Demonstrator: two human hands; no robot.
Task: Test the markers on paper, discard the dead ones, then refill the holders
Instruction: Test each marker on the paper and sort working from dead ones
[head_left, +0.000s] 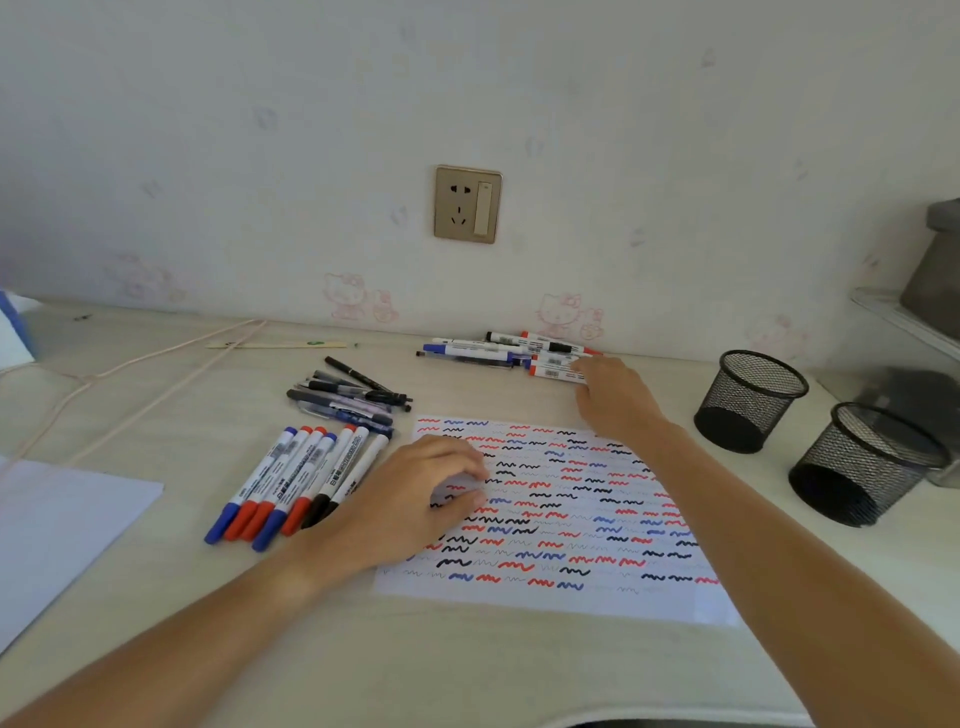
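Observation:
A white test sheet (582, 597) covered in red, blue and black squiggles lies at the desk's centre. My left hand (415, 493) rests on its left part with fingers loosely curled, holding nothing. My right hand (613, 397) reaches to the far pile of markers (498, 351) by the wall, its fingertips touching the nearest red-capped marker (553, 371). A row of several capped markers (296, 480) lies left of the sheet, with a heap of dark pens (348, 397) behind it. Two black mesh holders (748, 400) (867, 462) stand at the right, nothing seen inside.
A blank sheet (62, 519) lies at the left edge. A pale cable (135, 364) and a wooden ruler (275, 344) lie at the back left. A wall socket (467, 204) sits above the desk. Grey objects on a shelf (930, 270) stand at the far right.

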